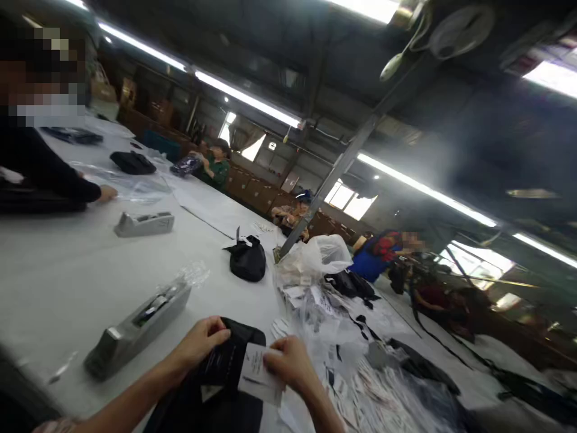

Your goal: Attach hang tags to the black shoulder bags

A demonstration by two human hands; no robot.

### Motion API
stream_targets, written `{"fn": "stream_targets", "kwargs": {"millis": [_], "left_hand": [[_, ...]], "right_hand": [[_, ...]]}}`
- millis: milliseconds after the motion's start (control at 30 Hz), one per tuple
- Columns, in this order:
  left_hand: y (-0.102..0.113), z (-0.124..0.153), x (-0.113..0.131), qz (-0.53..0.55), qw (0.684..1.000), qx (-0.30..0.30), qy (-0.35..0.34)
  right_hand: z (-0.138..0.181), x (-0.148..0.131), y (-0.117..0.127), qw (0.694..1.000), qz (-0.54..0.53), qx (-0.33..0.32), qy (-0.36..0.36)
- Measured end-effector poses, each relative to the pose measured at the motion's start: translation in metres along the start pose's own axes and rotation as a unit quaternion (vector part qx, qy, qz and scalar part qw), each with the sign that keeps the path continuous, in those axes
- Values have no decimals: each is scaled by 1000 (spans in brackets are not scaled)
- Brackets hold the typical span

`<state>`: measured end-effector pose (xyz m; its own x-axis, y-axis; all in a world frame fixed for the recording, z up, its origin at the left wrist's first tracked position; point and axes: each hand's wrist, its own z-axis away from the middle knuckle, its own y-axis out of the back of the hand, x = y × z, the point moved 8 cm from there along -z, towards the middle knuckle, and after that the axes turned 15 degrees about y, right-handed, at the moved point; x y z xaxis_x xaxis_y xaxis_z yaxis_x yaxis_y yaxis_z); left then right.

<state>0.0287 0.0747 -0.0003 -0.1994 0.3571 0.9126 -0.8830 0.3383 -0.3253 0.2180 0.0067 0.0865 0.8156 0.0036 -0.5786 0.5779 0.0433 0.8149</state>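
My left hand (202,343) is closed on the top edge of a black garment (225,367) lying on the white table (58,282) in front of me. My right hand (291,364) pinches a white paper tag (256,373) that rests against the garment. The two hands sit close together at the bottom of the view. A grey tape dispenser (135,331) lies just left of my left hand.
A heap of white tags and clear plastic bags (315,288) is piled to the right. A black pouch (247,258) and a second tape dispenser (144,224) lie farther back. Another person's sleeve and hand (67,180) rest on the table at left; several people work beyond.
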Motion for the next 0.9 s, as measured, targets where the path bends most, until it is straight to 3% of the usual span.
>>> {"fn": "stream_targets", "kwargs": {"millis": [67,167,267,300,367,467,533,567,633,733,800,900], "left_hand": [[-14,8,-14,96,989,-73,85],[-26,18,-28,187,956,-141,179],[-16,15,-29,182,960,-122,175],[-13,12,-28,168,966,-110,162],[-14,8,-29,170,967,-109,155],[-31,8,-37,223,950,-99,193],[-40,10,-40,222,956,-54,182],[-42,12,-39,208,964,-27,160],[-40,16,-39,184,977,37,100],[-22,22,-48,159,977,137,26],[-10,23,-49,122,980,159,-16],[3,16,-42,79,987,138,-31]], "right_hand": [[2,-2,-5,999,37,35,8],[6,-3,-8,997,6,68,29],[8,3,-12,983,-179,38,22],[10,5,-18,961,-276,10,4],[14,3,-35,885,-465,-19,-21],[13,-1,-63,771,-634,52,-12],[11,1,-91,731,-674,106,-7],[9,1,-105,726,-676,123,-2],[6,0,-124,743,-653,149,11],[4,-3,-127,796,-578,175,35],[5,-3,-116,835,-514,189,45],[11,13,-97,876,-435,207,19]]}}
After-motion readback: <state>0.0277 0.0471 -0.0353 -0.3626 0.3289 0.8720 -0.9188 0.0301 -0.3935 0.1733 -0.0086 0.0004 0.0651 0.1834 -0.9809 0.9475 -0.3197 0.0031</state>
